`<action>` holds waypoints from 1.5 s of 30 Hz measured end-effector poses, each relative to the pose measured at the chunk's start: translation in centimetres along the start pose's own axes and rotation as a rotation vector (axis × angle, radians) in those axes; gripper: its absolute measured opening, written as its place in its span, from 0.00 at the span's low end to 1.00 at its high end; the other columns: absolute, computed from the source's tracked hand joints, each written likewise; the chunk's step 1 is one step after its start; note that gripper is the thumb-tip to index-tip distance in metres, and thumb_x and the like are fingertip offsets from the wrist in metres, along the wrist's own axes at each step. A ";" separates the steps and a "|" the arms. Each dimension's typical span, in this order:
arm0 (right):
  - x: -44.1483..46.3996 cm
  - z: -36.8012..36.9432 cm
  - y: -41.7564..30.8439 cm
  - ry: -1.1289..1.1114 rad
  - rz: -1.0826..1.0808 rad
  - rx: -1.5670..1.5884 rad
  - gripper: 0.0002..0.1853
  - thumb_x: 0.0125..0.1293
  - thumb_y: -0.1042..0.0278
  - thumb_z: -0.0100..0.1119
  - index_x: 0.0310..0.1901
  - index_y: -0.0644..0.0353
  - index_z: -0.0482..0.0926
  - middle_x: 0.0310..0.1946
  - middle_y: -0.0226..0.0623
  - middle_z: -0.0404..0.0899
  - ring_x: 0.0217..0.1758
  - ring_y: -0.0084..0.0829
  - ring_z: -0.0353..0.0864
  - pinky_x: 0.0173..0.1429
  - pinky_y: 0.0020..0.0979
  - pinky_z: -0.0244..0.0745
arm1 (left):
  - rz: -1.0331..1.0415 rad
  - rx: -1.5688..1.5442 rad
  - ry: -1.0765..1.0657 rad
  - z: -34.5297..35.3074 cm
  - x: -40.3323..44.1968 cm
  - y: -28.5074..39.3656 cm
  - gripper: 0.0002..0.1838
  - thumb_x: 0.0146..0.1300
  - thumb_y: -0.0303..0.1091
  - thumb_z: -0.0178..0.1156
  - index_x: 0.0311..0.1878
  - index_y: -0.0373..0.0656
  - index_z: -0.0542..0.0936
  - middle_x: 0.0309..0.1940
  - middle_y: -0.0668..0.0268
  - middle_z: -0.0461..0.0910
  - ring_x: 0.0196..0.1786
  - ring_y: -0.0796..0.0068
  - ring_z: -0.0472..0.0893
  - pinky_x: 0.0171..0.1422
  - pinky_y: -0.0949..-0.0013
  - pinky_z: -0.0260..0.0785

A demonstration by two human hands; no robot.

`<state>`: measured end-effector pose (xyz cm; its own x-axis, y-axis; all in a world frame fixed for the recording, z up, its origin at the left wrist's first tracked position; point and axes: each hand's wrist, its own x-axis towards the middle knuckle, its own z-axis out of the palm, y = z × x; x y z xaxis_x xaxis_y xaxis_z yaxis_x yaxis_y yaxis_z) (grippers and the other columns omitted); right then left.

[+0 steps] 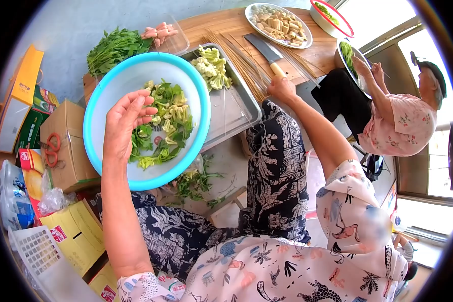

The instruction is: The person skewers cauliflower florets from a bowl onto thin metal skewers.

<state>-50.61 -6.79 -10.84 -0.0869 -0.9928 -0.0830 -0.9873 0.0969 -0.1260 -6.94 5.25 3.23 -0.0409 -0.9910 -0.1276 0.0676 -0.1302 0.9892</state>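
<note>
My left hand point(124, 117) is over the blue-rimmed basin point(96, 116), palm turned sideways. Its fingers are loosely bent and apart, and nothing shows in them. Cauliflower florets point(170, 121) and green leaves point(142, 138) lie in the basin below it. My right hand point(282, 89) is at the table edge, just by the wooden handle of a cleaver point(262, 49) lying flat. Its fingers are curled, and what they grip is hidden. Thin bamboo skewers point(236, 58) lie beside it. A metal tray point(226, 113) with more cauliflower point(211, 68) stands between my hands.
A plate of cut pieces point(282, 26) and a red-rimmed bowl point(332, 20) are at the back. Leafy greens point(117, 50) and a tub of pink meat point(160, 33) stand behind the basin. Boxes point(68, 146) with orange scissors point(52, 150) are left. Another person point(402, 118) sits right.
</note>
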 end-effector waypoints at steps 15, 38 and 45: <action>2.1 1.7 0.8 0.130 0.080 -0.020 0.10 0.54 0.64 0.55 0.34 0.57 0.83 0.35 0.49 0.82 0.42 0.48 0.82 0.47 0.44 0.76 | -0.005 0.077 -0.039 -0.1 0.2 -0.6 0.15 0.68 0.40 0.57 0.51 0.41 0.79 0.41 0.68 0.81 0.40 0.80 0.80 0.44 0.77 0.71; 3.9 -1.0 2.5 0.023 0.076 0.352 0.09 0.54 0.60 0.57 0.31 0.51 0.84 0.28 0.43 0.83 0.32 0.40 0.84 0.41 0.41 0.78 | 0.057 0.312 -0.123 0.6 0.2 -1.2 0.14 0.67 0.38 0.57 0.51 0.39 0.78 0.40 0.69 0.80 0.39 0.82 0.80 0.44 0.76 0.71; 3.7 0.3 -1.9 0.095 -0.036 0.185 0.08 0.55 0.65 0.55 0.33 0.50 0.84 0.33 0.44 0.82 0.42 0.44 0.82 0.46 0.44 0.76 | 0.034 0.417 -0.116 0.5 0.3 -1.7 0.14 0.67 0.37 0.58 0.49 0.38 0.79 0.38 0.69 0.80 0.39 0.82 0.79 0.45 0.76 0.71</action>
<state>-49.05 -10.62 -11.24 -0.0727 -0.9972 0.0170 -0.9495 0.0639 -0.3073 -7.55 5.24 1.53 -0.1591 -0.9812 -0.1095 -0.3367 -0.0503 0.9403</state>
